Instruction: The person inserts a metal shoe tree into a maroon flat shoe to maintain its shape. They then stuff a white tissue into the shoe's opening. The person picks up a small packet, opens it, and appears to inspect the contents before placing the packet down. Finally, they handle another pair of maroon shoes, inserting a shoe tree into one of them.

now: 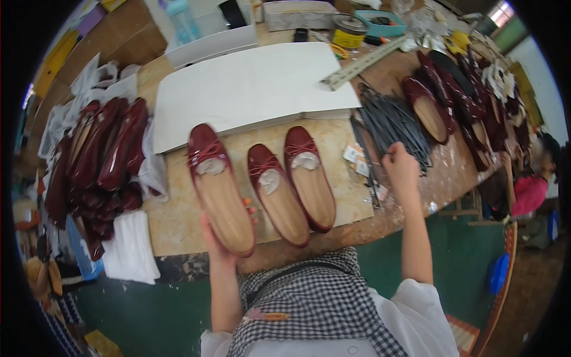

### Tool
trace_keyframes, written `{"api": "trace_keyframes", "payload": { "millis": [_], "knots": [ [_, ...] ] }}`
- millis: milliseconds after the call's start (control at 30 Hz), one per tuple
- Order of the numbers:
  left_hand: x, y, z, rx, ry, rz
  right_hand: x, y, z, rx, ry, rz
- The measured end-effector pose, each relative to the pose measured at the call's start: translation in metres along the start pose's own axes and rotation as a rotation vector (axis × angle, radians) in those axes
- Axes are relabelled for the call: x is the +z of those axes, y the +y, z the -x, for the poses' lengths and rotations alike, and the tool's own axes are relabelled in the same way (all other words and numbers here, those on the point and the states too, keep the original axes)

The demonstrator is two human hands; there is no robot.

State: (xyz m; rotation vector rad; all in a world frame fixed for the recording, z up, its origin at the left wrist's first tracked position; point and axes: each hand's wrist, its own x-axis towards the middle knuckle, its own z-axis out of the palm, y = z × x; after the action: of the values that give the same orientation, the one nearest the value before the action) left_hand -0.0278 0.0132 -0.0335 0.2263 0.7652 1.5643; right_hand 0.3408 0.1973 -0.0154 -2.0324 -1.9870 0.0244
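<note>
My left hand (215, 243) grips a glossy dark-red ballet flat (225, 199) from beneath, toe pointing away from me; its fingertips show along the shoe's right side. Two more flats of this kind, a middle one (284, 205) and a right one (313, 178), lie side by side on the table. All three have bows, beige insoles and crumpled white paper in the toes. On the right, my right hand (402, 169) reaches onto a pile of thin dark-grey strips (386, 113). Its thumb and fingers are pinched together on a strip at the pile's near edge.
Stacks of dark-red flats stand at left (107, 143) and right (443, 95). A large white sheet (250, 89) covers the far middle. Small tags (357, 157) lie beside the strips. Behind are a metal bar (363, 64), a tin (349, 33) and a white box (214, 47). Another person (529, 193) sits far right.
</note>
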Motion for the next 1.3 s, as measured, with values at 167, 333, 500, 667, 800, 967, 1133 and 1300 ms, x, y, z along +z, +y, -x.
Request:
{"api": "trace_keyframes", "payload": {
  "millis": [167,333,500,667,800,967,1133,1300],
  "knots": [
    [-0.008,-0.013,-0.018,0.123,0.225,-0.176,-0.067,-0.049,0.031,0.058,-0.046,-0.808],
    [0.027,-0.006,-0.024,0.216,0.289,-0.290,-0.100,-0.121,0.098,-0.566,-0.280,-0.829],
    [0.032,-0.015,-0.021,0.224,0.285,-0.376,-0.084,-0.158,0.104,-0.539,-0.355,-0.775],
    [0.025,-0.018,-0.016,0.240,0.164,-0.473,-0.068,-0.185,0.089,-0.405,-0.556,-0.820],
    [0.030,-0.022,-0.011,0.256,0.166,-0.481,-0.064,-0.199,0.095,-0.354,-0.471,-0.859],
    [0.032,-0.055,-0.003,0.326,0.274,-0.404,-0.048,-0.216,0.101,-0.544,0.023,-0.842],
    [0.036,-0.045,-0.007,0.233,0.337,-0.443,-0.031,-0.219,0.116,-0.584,-0.093,-0.693],
    [-0.004,-0.003,0.008,-0.204,0.247,-0.406,-0.033,-0.161,0.089,-0.523,-0.323,-0.903]
  ]
}}
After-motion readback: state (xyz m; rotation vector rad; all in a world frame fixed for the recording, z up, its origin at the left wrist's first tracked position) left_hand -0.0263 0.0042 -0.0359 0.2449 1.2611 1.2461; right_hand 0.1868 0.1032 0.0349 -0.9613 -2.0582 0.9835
